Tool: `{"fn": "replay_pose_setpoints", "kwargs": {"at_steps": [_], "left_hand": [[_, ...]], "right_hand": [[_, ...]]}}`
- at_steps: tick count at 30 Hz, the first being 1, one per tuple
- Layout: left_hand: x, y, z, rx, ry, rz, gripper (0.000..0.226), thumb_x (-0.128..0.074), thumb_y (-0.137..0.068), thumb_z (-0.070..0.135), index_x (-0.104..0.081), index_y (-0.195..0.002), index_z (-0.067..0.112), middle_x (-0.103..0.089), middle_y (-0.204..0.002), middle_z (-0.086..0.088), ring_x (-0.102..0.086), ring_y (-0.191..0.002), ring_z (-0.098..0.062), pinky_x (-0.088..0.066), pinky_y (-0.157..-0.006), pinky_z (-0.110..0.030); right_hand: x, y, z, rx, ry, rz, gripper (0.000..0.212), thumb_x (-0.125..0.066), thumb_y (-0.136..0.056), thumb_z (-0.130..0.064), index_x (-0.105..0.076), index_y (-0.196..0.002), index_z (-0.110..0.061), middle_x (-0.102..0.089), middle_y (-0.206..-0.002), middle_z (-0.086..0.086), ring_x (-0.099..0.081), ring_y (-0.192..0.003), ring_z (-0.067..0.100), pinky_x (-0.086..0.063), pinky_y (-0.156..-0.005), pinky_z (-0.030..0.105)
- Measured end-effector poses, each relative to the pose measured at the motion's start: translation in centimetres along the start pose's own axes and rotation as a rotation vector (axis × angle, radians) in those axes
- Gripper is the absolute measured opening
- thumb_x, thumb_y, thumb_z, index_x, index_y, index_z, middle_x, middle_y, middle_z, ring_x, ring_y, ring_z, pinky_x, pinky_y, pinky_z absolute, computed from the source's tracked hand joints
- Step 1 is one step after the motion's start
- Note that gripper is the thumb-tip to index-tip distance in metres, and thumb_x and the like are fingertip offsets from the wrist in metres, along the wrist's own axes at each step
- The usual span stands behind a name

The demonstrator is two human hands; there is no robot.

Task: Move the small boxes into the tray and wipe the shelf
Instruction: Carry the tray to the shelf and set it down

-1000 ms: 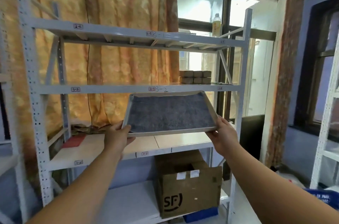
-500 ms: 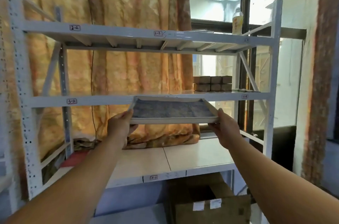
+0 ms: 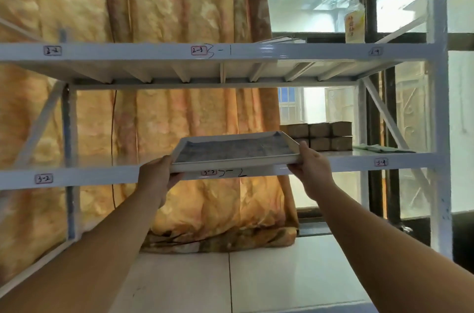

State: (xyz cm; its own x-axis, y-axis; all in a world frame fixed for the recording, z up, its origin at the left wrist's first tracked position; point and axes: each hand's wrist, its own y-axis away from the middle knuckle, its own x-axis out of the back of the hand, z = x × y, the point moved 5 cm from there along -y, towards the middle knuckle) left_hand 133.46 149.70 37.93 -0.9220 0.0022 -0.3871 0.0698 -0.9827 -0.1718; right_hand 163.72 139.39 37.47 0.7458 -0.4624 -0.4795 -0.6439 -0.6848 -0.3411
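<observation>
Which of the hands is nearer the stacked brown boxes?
Right. The right hand grips the grey-lined tray just beside the stacked brown boxes; the left hand holds its far edge.

Your head camera faces the shelf rack (image 3: 230, 52) straight on, close in (arm's reach); it tilts slightly upward.

The tray (image 3: 234, 162) sits level with the middle shelf (image 3: 384, 159), at its front edge — left hand (image 3: 156, 179) on its left end, right hand (image 3: 311, 171) on its right. Boxes (image 3: 319, 136) are stacked on the shelf behind the tray's right end; a cloth (image 3: 382, 148) lies right of them. A bottle (image 3: 355, 21) stands on the upper shelf.
</observation>
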Motion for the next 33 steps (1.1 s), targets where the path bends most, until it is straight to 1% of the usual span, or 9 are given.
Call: {"fn": "replay_pose_setpoints", "kwargs": {"at_steps": [5,11,16,20,22,26,28,30,33], "left_hand": [[-2.7,-5.0,-1.1,-0.067,-0.123,0.019,0.014,-0.053,-0.093,0.011,-0.057,-0.103,0.003,-0.058,-0.101,-0.018,-0.060,-0.096,-0.033,-0.060,-0.059,-0.028],[-4.9,-11.0,-1.3,-0.210,-0.412,0.006,0.022,-0.054,-0.091,0.014,-0.061,-0.078,-0.001,-0.061,-0.089,-0.020,-0.059,-0.081,-0.033,-0.054,-0.071,-0.039],[-6.8,-17.3,-2.0,-0.186,-0.594,-0.070,0.030,-0.063,-0.085,0.018,-0.057,-0.061,0.001,-0.056,-0.064,-0.016,-0.056,-0.069,-0.030,-0.045,-0.071,-0.039],[-9.2,-21.1,-3.0,-0.173,-0.779,-0.130,0.033,-0.063,-0.083,0.011,-0.048,-0.055,0.003,-0.047,-0.056,-0.015,-0.046,-0.051,-0.027,-0.034,-0.054,-0.029],[-10.1,-22.6,-3.4,-0.228,-0.896,-0.156,0.037,-0.061,-0.084,0.013,-0.044,-0.053,0.004,-0.051,-0.063,-0.025,-0.052,-0.060,-0.037,-0.030,-0.051,-0.030],[-11.4,-24.4,-4.2,-0.333,-1.060,-0.190,0.037,-0.062,-0.084,0.019,-0.065,-0.096,-0.015,-0.061,-0.104,-0.036,-0.060,-0.099,-0.045,-0.048,-0.071,-0.046],[-11.7,-24.9,-4.6,-0.343,-1.121,-0.163,0.044,-0.060,-0.086,0.019,-0.057,-0.108,-0.019,-0.057,-0.111,-0.036,-0.057,-0.106,-0.045,-0.044,-0.062,-0.045],[-11.9,-25.5,-4.9,-0.322,-1.167,-0.138,0.046,-0.058,-0.087,0.020,-0.055,-0.113,-0.018,-0.059,-0.111,-0.033,-0.058,-0.105,-0.043,-0.040,-0.054,-0.040],[-12.1,-26.1,-5.3,-0.313,-1.230,-0.190,0.042,-0.056,-0.088,0.024,-0.062,-0.111,-0.011,-0.064,-0.084,-0.023,-0.060,-0.076,-0.034,-0.039,-0.053,-0.035]], "right_hand": [[-0.1,-5.6,1.0,0.087,0.291,-0.036,0.026,-0.051,-0.094,-0.033,-0.065,-0.080,-0.017,-0.059,-0.089,0.013,-0.058,-0.083,0.023,-0.055,-0.074,0.035],[-1.1,-12.4,3.1,0.107,0.651,0.019,0.035,-0.044,-0.093,-0.034,-0.064,-0.072,-0.014,-0.059,-0.070,0.008,-0.065,-0.083,0.038,-0.053,-0.084,0.050],[-2.1,-18.5,4.0,0.116,0.957,0.039,0.051,-0.044,-0.091,-0.040,-0.063,-0.104,0.005,-0.067,-0.099,0.025,-0.065,-0.090,0.037,-0.050,-0.075,0.038],[-3.0,-21.7,4.5,0.107,1.091,0.051,0.046,-0.046,-0.092,-0.037,-0.062,-0.101,0.005,-0.059,-0.087,0.018,-0.053,-0.078,0.027,-0.039,-0.067,0.030],[-3.3,-22.6,5.1,0.094,1.208,0.053,0.034,-0.046,-0.094,-0.031,-0.061,-0.093,0.000,-0.053,-0.075,0.009,-0.052,-0.075,0.024,-0.040,-0.064,0.028],[-3.3,-24.2,6.5,0.117,1.297,0.082,0.035,-0.047,-0.092,-0.023,-0.059,-0.110,0.005,-0.065,-0.103,0.020,-0.061,-0.092,0.032,-0.047,-0.072,0.032],[-3.4,-24.5,6.8,0.129,1.339,0.096,0.034,-0.051,-0.088,-0.025,-0.063,-0.105,0.003,-0.065,-0.100,0.019,-0.062,-0.092,0.031,-0.049,-0.077,0.034],[-3.5,-24.9,7.0,0.132,1.400,0.091,0.037,-0.055,-0.086,-0.030,-0.064,-0.100,0.003,-0.063,-0.091,0.015,-0.060,-0.084,0.027,-0.049,-0.071,0.033],[-3.7,-25.3,7.2,0.125,1.507,0.079,0.041,-0.056,-0.084,-0.042,-0.065,-0.096,-0.004,-0.063,-0.089,0.010,-0.061,-0.082,0.025,-0.050,-0.070,0.032]]}}
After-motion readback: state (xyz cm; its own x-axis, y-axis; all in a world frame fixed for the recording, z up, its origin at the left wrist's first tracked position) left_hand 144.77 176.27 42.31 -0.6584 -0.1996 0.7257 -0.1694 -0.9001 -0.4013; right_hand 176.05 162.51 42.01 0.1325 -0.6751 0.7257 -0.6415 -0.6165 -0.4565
